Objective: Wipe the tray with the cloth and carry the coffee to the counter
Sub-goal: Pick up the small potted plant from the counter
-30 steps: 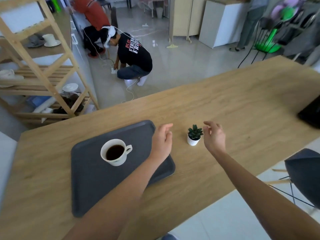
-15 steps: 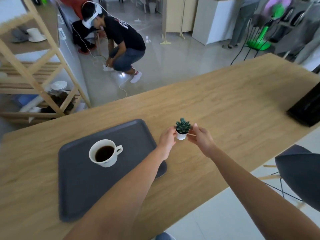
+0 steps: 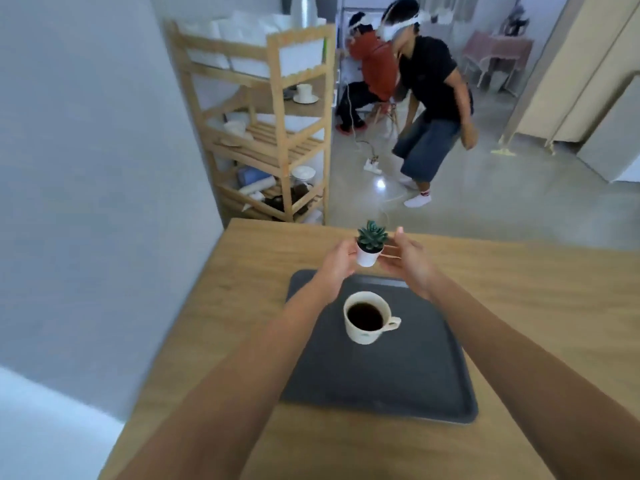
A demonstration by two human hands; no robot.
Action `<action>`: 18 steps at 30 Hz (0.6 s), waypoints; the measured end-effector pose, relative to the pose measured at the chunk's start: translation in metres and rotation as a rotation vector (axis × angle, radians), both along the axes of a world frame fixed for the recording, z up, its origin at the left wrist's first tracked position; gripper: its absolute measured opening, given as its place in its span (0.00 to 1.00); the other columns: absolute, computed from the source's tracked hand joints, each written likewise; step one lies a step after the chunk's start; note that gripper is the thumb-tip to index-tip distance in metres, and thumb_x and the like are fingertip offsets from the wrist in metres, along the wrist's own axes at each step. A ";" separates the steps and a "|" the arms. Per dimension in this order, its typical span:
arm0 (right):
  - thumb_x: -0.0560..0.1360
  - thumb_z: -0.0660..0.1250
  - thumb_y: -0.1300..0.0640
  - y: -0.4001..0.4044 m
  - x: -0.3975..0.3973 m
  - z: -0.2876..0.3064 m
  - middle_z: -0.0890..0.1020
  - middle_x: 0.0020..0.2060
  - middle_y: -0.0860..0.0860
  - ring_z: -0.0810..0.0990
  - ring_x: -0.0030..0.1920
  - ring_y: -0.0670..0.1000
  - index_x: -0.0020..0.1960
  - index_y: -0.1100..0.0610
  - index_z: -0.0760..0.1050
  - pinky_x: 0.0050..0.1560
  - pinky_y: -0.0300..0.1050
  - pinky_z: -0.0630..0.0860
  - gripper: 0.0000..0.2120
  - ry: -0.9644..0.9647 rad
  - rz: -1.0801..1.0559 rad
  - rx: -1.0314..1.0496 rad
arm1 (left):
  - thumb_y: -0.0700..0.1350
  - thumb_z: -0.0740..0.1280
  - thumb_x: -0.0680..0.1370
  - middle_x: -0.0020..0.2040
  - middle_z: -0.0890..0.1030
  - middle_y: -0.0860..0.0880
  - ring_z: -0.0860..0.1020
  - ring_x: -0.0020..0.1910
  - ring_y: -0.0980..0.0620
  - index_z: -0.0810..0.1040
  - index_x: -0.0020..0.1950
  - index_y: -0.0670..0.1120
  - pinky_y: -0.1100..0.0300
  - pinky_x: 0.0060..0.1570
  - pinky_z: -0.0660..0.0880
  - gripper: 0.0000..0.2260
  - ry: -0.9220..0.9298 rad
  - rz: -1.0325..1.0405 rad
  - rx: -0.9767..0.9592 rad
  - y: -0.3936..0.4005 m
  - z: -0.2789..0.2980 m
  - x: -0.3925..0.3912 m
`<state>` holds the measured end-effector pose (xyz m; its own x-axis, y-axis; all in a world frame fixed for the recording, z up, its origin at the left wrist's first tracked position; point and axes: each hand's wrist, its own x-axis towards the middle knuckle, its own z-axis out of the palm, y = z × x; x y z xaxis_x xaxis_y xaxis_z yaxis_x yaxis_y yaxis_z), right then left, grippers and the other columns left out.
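A small potted plant (image 3: 370,245) is gripped between the left hand (image 3: 337,261) and right hand (image 3: 408,261), at twelve o'clock from the coffee cup (image 3: 367,321), which is seated on the dark tray (image 3: 415,382).

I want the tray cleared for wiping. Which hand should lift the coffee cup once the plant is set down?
Probably the right hand: the coffee cup handle points toward that side. Both it and the left hand are holding the plant.

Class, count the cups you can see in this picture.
2. A coffee cup stands on the tray; a white cup sits on a saucer on the shelf. Others may be hidden among the shelf clutter.
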<state>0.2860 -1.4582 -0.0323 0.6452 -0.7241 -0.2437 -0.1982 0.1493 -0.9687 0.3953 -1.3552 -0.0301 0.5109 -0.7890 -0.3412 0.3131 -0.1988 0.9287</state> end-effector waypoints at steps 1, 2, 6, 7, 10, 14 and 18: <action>0.82 0.48 0.45 0.009 0.029 -0.001 0.82 0.48 0.52 0.81 0.48 0.49 0.48 0.53 0.78 0.47 0.40 0.77 0.22 0.004 0.046 0.017 | 0.47 0.53 0.82 0.54 0.78 0.48 0.76 0.48 0.55 0.75 0.56 0.47 0.61 0.47 0.71 0.13 0.004 0.043 0.007 0.012 -0.002 0.023; 0.82 0.48 0.45 0.016 0.056 -0.004 0.82 0.48 0.53 0.81 0.48 0.49 0.49 0.54 0.78 0.46 0.40 0.77 0.22 0.010 0.082 0.031 | 0.47 0.52 0.82 0.54 0.78 0.47 0.76 0.44 0.56 0.75 0.55 0.47 0.62 0.43 0.70 0.13 0.016 0.083 0.011 0.023 -0.005 0.045; 0.83 0.46 0.46 0.045 0.152 -0.023 0.81 0.50 0.54 0.80 0.45 0.47 0.59 0.61 0.74 0.39 0.35 0.76 0.24 0.033 0.200 0.065 | 0.47 0.50 0.83 0.57 0.76 0.45 0.74 0.41 0.53 0.73 0.65 0.42 0.62 0.39 0.69 0.18 0.073 0.168 0.059 0.056 -0.022 0.128; 0.83 0.45 0.46 0.052 0.173 -0.029 0.80 0.52 0.55 0.79 0.45 0.47 0.62 0.62 0.73 0.39 0.35 0.76 0.26 0.039 0.215 0.074 | 0.47 0.49 0.83 0.59 0.76 0.44 0.75 0.44 0.51 0.70 0.68 0.41 0.61 0.43 0.70 0.19 0.089 0.188 0.080 0.062 -0.028 0.147; 0.82 0.46 0.43 0.063 0.226 -0.051 0.79 0.61 0.58 0.80 0.48 0.49 0.66 0.62 0.72 0.43 0.39 0.76 0.29 0.068 0.234 0.114 | 0.47 0.49 0.83 0.65 0.75 0.39 0.75 0.50 0.48 0.69 0.69 0.43 0.59 0.45 0.71 0.19 0.153 0.234 0.080 0.075 -0.047 0.194; 0.81 0.44 0.40 0.072 0.273 -0.070 0.78 0.61 0.57 0.79 0.49 0.48 0.66 0.60 0.73 0.42 0.40 0.75 0.31 0.111 0.252 0.148 | 0.47 0.51 0.82 0.54 0.76 0.45 0.76 0.47 0.51 0.72 0.64 0.46 0.56 0.56 0.69 0.15 0.210 0.259 0.106 0.079 -0.070 0.236; 0.81 0.43 0.40 0.068 0.307 -0.081 0.78 0.61 0.56 0.78 0.52 0.51 0.67 0.60 0.72 0.44 0.42 0.74 0.31 0.119 0.211 0.179 | 0.47 0.52 0.82 0.53 0.77 0.49 0.75 0.55 0.50 0.72 0.59 0.49 0.52 0.62 0.68 0.12 0.217 0.268 0.108 0.070 -0.085 0.264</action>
<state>0.5929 -1.3901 -0.1130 0.7362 -0.5158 -0.4381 -0.3533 0.2591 -0.8989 0.6592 -1.2856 -0.1156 0.6013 -0.5906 -0.5382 0.5549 -0.1760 0.8131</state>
